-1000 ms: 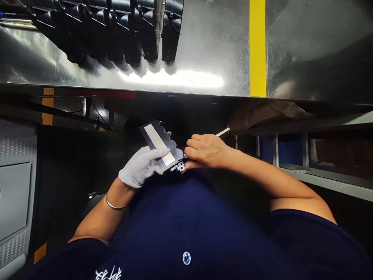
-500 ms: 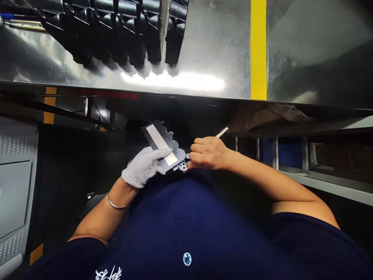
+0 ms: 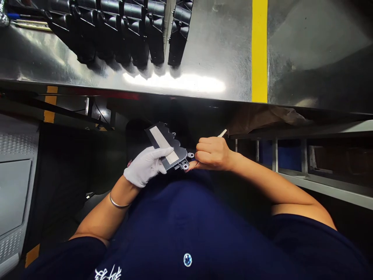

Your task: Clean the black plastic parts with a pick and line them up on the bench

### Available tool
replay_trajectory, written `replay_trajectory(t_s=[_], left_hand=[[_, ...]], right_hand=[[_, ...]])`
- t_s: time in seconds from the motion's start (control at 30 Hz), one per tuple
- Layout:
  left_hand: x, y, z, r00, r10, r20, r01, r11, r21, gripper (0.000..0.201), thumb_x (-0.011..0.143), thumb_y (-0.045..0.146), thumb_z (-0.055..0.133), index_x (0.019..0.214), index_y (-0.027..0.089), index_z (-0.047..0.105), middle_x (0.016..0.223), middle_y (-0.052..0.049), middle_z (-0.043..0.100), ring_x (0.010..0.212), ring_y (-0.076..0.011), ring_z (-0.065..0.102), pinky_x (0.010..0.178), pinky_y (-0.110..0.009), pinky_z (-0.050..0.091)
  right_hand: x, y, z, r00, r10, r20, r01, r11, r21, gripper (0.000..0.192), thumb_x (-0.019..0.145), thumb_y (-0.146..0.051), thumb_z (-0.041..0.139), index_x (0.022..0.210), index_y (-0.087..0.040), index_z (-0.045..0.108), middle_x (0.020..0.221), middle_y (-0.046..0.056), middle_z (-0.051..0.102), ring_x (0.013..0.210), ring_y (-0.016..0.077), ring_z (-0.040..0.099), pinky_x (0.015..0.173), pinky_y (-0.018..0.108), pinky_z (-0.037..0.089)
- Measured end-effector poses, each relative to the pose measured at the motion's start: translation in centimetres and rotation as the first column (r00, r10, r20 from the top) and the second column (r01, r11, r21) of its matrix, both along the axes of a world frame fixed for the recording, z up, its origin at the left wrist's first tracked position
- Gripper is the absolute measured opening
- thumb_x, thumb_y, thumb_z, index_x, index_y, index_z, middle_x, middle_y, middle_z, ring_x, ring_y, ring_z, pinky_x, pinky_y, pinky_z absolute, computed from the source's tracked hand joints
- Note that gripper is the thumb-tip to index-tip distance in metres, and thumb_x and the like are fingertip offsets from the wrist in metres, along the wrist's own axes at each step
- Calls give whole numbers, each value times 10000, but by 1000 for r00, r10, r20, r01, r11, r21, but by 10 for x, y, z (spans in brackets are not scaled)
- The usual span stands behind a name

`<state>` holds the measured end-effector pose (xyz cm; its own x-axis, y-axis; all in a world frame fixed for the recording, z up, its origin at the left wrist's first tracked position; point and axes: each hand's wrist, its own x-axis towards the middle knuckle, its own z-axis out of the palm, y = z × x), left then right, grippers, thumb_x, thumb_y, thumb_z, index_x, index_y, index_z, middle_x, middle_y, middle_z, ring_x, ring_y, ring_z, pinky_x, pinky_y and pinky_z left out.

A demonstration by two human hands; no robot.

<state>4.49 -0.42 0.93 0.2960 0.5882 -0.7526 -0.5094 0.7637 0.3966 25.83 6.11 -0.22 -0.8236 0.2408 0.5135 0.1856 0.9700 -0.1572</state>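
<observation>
My left hand (image 3: 146, 165), in a white glove, grips a dark grey plastic part (image 3: 163, 132) with a scalloped edge. A pale flat strip (image 3: 161, 142) runs along its face, and the gloved thumb lies across that strip. Small tabs with round eyelets (image 3: 185, 166) stick out at the part's right end. Beside them, my bare right hand (image 3: 212, 153) is closed around a slim tool with a pale handle (image 3: 222, 133), whose rear end shows behind the fist. Its working tip is too small to make out. The right thumb reaches close under the eyelets.
Ahead is a shiny metal bench (image 3: 215, 50) with a yellow tape stripe (image 3: 259, 50). Several black plastic housings (image 3: 134, 35) stand in a row at its upper left. A metal rack (image 3: 304, 155) is at the right, a grey cabinet (image 3: 14, 194) at the left.
My right hand has drawn slightly to the right, showing more of the eyelet tabs. The left hand and the part have shifted a little rightward in view.
</observation>
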Motion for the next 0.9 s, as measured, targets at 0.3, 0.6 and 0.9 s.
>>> replay_trajectory(t_s=[0.3,0.6,0.9], left_hand=[[-13,6,2,988,-155,-6,155,988,17,298,881,402,546,911,149,703,718,-38,690,383,-70,497,332,-177,362],[-4,1,9,655,155,-739,266,868,419,173,865,279,578,772,198,700,764,-18,665,720,-149,568,678,-215,449],[-5,5,11,735,-26,-677,353,868,350,161,762,292,676,637,195,704,630,-4,649,600,-141,537,571,-218,407]], right_hand=[[-4,-1,3,992,-70,-105,37,957,-289,482,851,-518,620,1175,-161,607,1001,89,740,822,153,710,648,221,549],[-23,-16,-8,930,-335,-152,113,654,-748,449,821,-523,649,1059,-143,666,858,73,740,643,127,662,587,230,543],[-17,-14,-10,967,-222,-127,50,652,-757,172,923,-229,562,977,-148,704,799,61,706,676,109,627,609,225,508]])
